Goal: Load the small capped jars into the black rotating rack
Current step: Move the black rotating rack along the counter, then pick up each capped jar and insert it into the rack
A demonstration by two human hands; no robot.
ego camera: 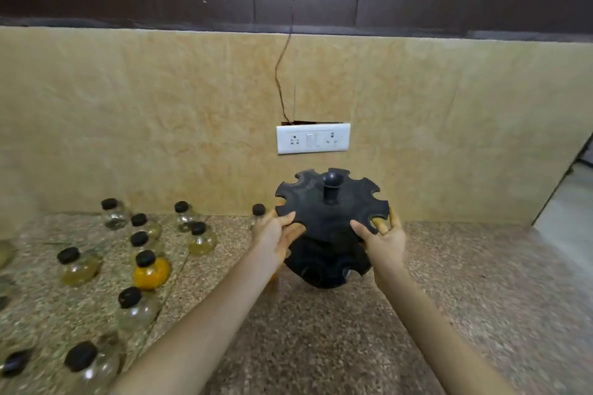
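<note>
The black rotating rack (330,215) is standing on the speckled stone counter (465,298) close to the beige wall (160,106), the notches of its top disc empty, while a person is holding that disc from both sides. The left hand (276,234) is pinching the rim, thumb on top and fingers underneath. The right hand (382,239) is gripping the opposite edge, its fingers curling up through a notch. The small capped jars (150,269) are waiting in a loose cluster on the counter, well to the left of the rack (one lone jar (258,210) is sitting just behind the left hand). The rack's central knob (332,179) is pointing roughly straight up, so jars will probably be going in sideways through the notches. The left hand, being nearer the cluster, looks better placed to fetch the first.
</note>
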